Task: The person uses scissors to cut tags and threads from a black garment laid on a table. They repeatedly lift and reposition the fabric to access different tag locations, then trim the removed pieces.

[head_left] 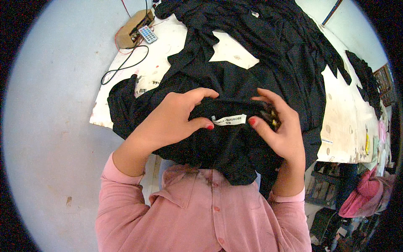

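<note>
A black garment [228, 147] is bunched in front of me, with its neck edge raised between my hands. On that edge sits a small white label [230, 120] with dark print. My left hand [180, 113] grips the cloth to the left of the label, thumb in front and fingers behind. To the label's right, my right hand [279, 122] pinches the same edge, its thumb close to the label's end. Inside my right palm a dark thing with gold-coloured glints [273, 118] shows in part; its kind cannot be made out. The cloth hides some fingertips.
More black cloth [289, 54] covers much of the white, stained table [344, 130]. At the far left lie a brown box-like device [131, 33], a small remote control [147, 34] and a looped black cable [119, 69]. Pink cloth [363, 195] hangs low at the right.
</note>
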`<state>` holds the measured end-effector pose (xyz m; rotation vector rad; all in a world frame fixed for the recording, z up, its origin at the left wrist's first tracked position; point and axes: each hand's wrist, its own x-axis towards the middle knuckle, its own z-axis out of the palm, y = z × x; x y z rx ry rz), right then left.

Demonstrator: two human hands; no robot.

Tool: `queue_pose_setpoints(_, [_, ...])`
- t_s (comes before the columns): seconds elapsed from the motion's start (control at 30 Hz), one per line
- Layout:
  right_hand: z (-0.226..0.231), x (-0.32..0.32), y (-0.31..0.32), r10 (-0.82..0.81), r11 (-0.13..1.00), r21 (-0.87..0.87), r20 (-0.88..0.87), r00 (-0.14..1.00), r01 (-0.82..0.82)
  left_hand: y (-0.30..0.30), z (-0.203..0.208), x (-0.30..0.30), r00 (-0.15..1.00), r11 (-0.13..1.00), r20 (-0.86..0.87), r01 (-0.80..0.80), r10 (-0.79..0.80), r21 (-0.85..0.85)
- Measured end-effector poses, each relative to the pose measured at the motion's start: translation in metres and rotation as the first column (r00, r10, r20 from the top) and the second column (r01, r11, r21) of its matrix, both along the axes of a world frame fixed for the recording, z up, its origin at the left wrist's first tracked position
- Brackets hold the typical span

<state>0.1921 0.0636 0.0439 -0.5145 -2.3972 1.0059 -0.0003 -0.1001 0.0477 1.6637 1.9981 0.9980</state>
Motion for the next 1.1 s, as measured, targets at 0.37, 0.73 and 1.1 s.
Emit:
queue_pose_setpoints(0.37, [-0.007,-0.017,-0.025,0.085,0.985,-0.156,0.091,0.992,-0.07,0.003,-0.017,-0.007,0.944,0.994,0.329,-0.03,-0.005,0.101])
queue_pose_setpoints(0.73, [0.005,-0.006,-0.017,0.0,0.957,0.273,-0.339,0.941,0.098,0.011,-0.026,-0.011,0.864,0.999,0.503,-0.01,-0.013,0.043])
queue_pose_setpoints(1.1, [0.006,-0.007,-0.036,0.114,0.938,0.317,0.092,0.989,-0.138,0.013,-0.032,-0.013,0.621,0.994,0.78,0.105,-0.071,0.006])
